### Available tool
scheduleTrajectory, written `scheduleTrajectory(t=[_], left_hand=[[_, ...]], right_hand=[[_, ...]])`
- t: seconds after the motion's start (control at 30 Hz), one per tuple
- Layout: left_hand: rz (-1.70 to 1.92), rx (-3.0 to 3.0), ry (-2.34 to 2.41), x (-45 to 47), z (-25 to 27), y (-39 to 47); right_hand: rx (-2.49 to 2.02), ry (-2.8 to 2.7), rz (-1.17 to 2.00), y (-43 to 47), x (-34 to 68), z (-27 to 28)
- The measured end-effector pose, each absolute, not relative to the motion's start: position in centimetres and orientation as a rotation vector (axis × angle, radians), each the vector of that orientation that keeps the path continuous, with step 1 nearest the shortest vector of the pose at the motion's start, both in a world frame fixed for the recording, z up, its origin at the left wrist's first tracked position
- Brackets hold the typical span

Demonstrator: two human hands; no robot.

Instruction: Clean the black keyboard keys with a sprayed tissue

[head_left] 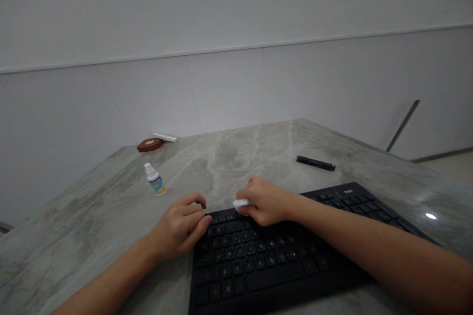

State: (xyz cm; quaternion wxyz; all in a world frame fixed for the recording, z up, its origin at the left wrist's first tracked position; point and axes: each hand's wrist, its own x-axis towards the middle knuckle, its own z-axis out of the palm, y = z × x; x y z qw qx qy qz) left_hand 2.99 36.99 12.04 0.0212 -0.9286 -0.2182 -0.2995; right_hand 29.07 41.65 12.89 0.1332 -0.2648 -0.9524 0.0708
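A black keyboard [258, 251] lies at a slant on the marbled table, its left end towards me. My left hand [185, 226] grips its far left corner, thumb on the top and fingers bent over the edge. Above the top row of keys, my right hand [260, 201] is closed on a small white wipe [242, 203], bunched between thumb and fingers. The right forearm crosses over the keyboard and hides part of its keys. To the left of my left hand stands a small white spray bottle [155, 180] with a blue and yellow label.
A long black bar-shaped object [316, 163] lies beyond the keyboard on the right. At the back left of the grey marbled table [229, 162] are a dark red box [150, 144] and a flat white strip [165, 137]. A pale wall [229, 88] stands behind.
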Motion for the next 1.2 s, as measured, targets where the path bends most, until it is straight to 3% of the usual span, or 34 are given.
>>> scheduleTrajectory(t=[0.3,0.53,0.77,1.2], left_hand=[[-0.44,-3.022,-1.246,5.4,12.5,33.0],[-0.035,-3.127,-1.169,5.4,11.9,32.0],[-0.173,-3.107,-1.303,6.0,11.7,32.6],[-0.3,-3.1,-1.247,2.0,11.1,36.6]], right_hand=[[-0.833,-2.778,0.083,41.6,29.0,13.0],[-0.972,-2.611,0.244,41.4,29.0,16.0],[-1.099,-2.477,0.381,40.5,30.9,19.5],[-0.989,-2.405,0.326,41.5,29.8,11.9]])
